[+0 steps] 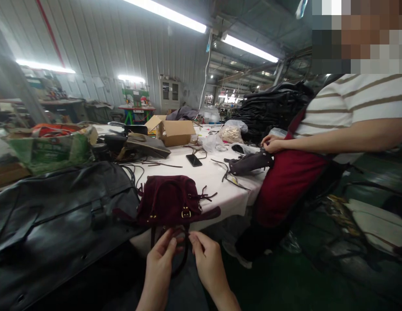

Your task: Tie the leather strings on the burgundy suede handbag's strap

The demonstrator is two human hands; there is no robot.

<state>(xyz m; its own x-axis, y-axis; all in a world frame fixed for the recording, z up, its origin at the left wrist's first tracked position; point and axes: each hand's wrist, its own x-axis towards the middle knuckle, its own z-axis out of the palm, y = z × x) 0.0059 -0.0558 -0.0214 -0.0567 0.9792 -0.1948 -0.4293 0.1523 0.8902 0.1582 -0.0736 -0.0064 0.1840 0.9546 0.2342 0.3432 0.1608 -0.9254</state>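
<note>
A dark maroon handbag (170, 196) with brass buckles and fringed side laces lies at the near edge of the white-covered table. One of its handles (180, 264) hangs in a loop over that edge. My left hand (164, 252) is closed in front of the loop, thumb against fingers; what it pinches is too small to tell. Fingertips of my right hand (205, 255) are pressed together at the right side of the handle, seemingly gripping it. The bag's other handle lies across its upper face.
A large black leather bag (65, 207) fills the left side. Behind the handbag are a phone (193, 160), loose dark cords and an open cardboard box (177, 131). At right a co-worker in a red apron (288, 185) handles a dark bag (249, 163).
</note>
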